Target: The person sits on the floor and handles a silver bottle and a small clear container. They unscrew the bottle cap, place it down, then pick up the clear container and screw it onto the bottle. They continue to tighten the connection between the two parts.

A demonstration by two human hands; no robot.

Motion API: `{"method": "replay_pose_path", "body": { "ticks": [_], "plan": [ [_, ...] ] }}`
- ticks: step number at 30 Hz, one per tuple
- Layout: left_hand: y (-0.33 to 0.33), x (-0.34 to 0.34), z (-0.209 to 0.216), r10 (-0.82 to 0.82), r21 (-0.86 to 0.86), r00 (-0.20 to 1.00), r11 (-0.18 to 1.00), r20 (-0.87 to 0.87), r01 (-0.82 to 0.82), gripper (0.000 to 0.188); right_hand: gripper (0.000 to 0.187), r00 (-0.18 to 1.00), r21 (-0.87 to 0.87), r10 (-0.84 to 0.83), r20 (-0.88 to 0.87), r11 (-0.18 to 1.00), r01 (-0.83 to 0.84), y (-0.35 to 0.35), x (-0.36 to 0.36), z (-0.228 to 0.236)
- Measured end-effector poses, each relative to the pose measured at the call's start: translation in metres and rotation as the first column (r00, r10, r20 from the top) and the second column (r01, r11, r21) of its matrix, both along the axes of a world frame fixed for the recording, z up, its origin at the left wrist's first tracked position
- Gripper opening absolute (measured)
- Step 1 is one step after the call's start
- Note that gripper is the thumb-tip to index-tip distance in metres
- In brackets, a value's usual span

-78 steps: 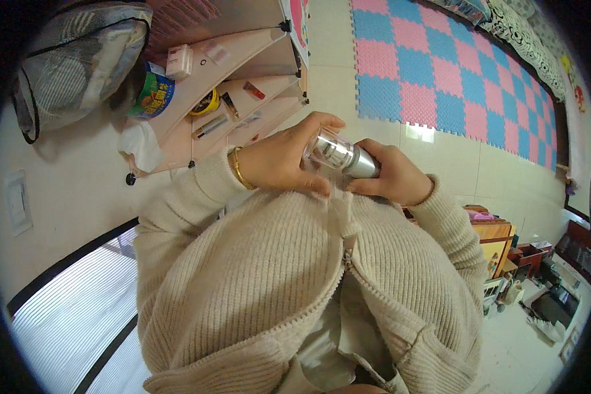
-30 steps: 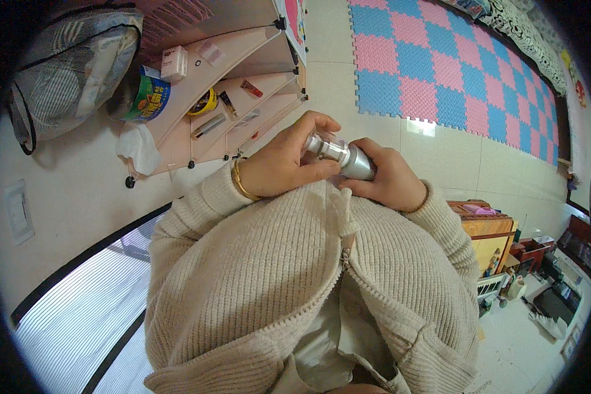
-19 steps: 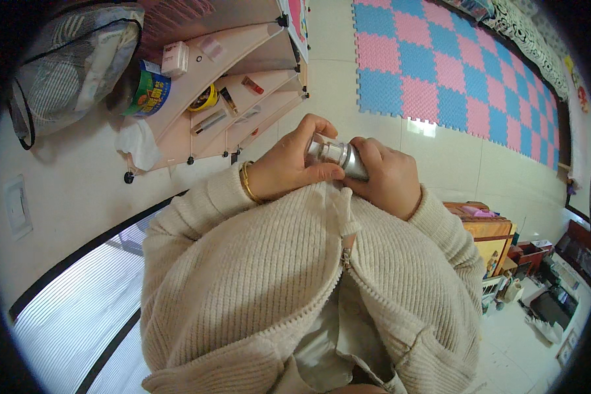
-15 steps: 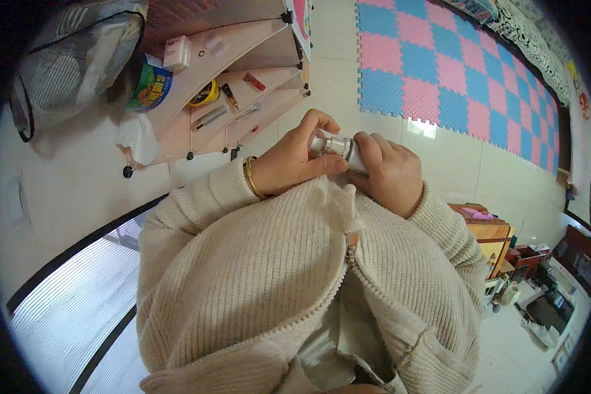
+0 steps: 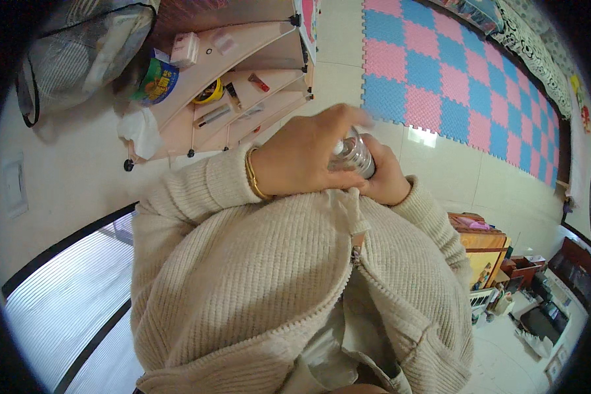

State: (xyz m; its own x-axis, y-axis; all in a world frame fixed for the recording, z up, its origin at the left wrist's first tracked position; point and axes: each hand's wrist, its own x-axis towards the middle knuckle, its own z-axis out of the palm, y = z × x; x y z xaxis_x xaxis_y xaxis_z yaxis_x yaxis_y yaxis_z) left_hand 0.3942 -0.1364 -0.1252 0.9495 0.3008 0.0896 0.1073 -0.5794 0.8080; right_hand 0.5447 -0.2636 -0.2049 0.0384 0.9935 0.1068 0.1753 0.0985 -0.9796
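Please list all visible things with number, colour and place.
Bottle: one, clear-silver, centre
Foam mat: one, pink-blue, floor
Shelf unit: one, pale pink, upper left
Mesh bag: one, grey, upper left
Tub: one, green-blue, beside bag
Small box: one, white, shelf
Slender items: three, red, black, silver, shelf
Clutter: several, mixed, right, partly unclear
Bracelet: one, gold, left wrist
Sweater: one, cream, worn
Left grip: one, at bottle's top
Right grip: one, at bottle's base

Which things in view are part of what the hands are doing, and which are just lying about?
In use:
- silver bottle, in the right hand
- left hand, around its clear end

Lying about:
- crumpled white tissue
- red tube
- mesh bag
- foam mat
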Motion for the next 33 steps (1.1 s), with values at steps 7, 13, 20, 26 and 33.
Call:
{"method": "replay_pose_path", "body": {
  "ticks": [7, 13, 20, 26, 33],
  "plan": [
    [-0.008, 0.017, -0.015, 0.273, -0.529, 0.884, 0.848, 0.379, -0.035, 0.062, 0.056, 0.898, 0.218, -0.376, 0.229, 0.919, 0.329, 0.011, -0.012, 0.018],
    [-0.004, 0.02, -0.008, 0.098, -0.609, 0.931, 0.779, 0.351, 0.148, 0.048, 0.047, 0.948, 0.16, -0.245, 0.202, 0.963, 0.215, 0.008, -0.01, 0.017],
    [0.022, 0.034, -0.044, -0.023, -0.764, 0.885, 0.494, 0.465, 0.415, 0.046, 0.045, 0.733, -0.259, 0.096, -0.674, 0.898, -0.356, 0.011, -0.009, 0.02],
    [0.0, 0.032, -0.025, 0.352, -0.911, 0.88, 0.368, 0.32, 0.184, 0.081, 0.041, 0.809, -0.287, 0.017, -0.588, 0.93, -0.228, 0.012, -0.006, 0.033],
    [-0.002, 0.03, 0.009, 0.366, -0.735, 0.919, 0.662, 0.148, -0.145, 0.091, 0.044, 0.941, -0.03, -0.293, 0.168, 0.953, 0.302, 0.01, -0.015, 0.03]
  ]
}}
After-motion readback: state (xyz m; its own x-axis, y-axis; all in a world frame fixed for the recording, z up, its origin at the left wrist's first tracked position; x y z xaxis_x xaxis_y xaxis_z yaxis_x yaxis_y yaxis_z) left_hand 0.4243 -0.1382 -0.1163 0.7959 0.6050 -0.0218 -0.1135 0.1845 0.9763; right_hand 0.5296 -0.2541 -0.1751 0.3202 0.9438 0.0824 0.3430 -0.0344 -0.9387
